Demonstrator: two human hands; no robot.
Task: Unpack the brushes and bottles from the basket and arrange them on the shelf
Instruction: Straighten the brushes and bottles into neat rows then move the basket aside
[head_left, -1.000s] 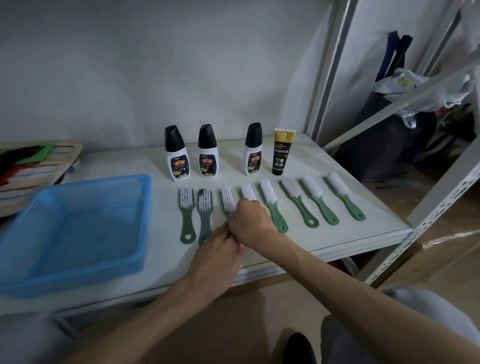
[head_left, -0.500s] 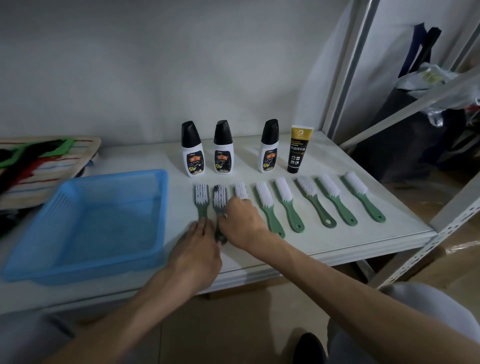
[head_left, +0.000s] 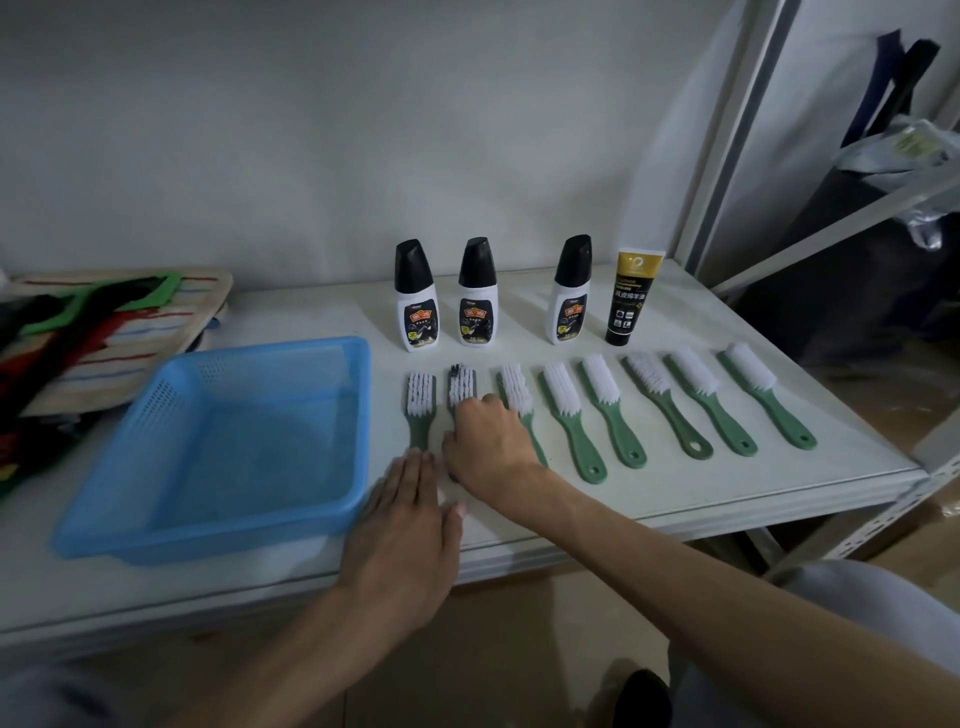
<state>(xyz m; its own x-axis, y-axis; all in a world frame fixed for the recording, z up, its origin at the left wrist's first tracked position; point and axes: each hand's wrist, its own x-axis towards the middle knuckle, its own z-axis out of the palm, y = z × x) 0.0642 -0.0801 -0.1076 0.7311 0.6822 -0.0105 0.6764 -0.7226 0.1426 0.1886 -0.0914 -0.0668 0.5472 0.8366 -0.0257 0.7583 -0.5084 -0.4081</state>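
Left hand (head_left: 402, 525) lying flat, fingers spread, touching first brush (head_left: 420, 410); right hand (head_left: 485, 441) curling over second brush (head_left: 461, 387) on shelf (head_left: 779, 499)

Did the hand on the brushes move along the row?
Yes. The right hand slid leftward toward the blue basket; it now covers the second brush, not the fourth.

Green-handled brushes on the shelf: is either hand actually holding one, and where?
The right hand covers the handle of the second green-handled white-bristled brush; a grip cannot be told. The left hand lies flat, holding nothing.
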